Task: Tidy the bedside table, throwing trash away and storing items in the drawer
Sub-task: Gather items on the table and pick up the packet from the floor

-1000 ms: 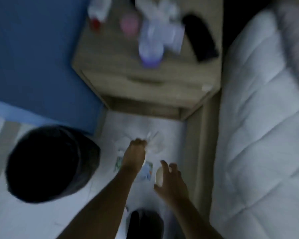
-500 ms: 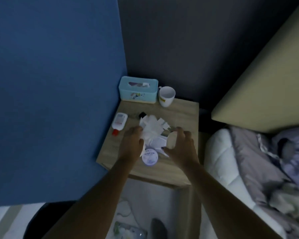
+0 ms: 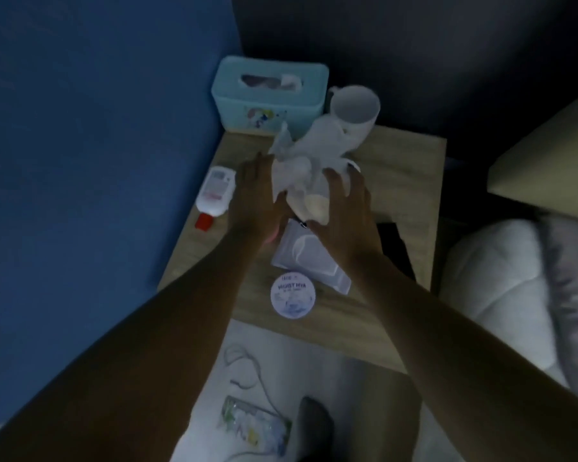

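Observation:
A bunch of crumpled white tissues [image 3: 309,151] is lifted above the middle of the wooden bedside table [image 3: 404,175], pressed between both hands. My left hand [image 3: 257,195] cups its left side. My right hand [image 3: 344,201] grips its right side and also holds a small pale round object [image 3: 317,208] against the paper. Below the hands lie a white wipes packet [image 3: 309,258] and a round cream jar [image 3: 292,295]. A white bottle with a red cap [image 3: 216,193] lies at the table's left edge.
A teal tissue box [image 3: 271,93] and a white mug [image 3: 354,108] stand at the table's back. A black flat object [image 3: 392,248] lies at its right edge. On the floor below are a snack wrapper [image 3: 256,425] and a cable [image 3: 247,371]. The bed [image 3: 514,285] is at right, a blue wall at left.
The view swung up from the floor and the bin to the tabletop. Both hands went from the floor litter to the tissue pile and have gathered and lifted it.

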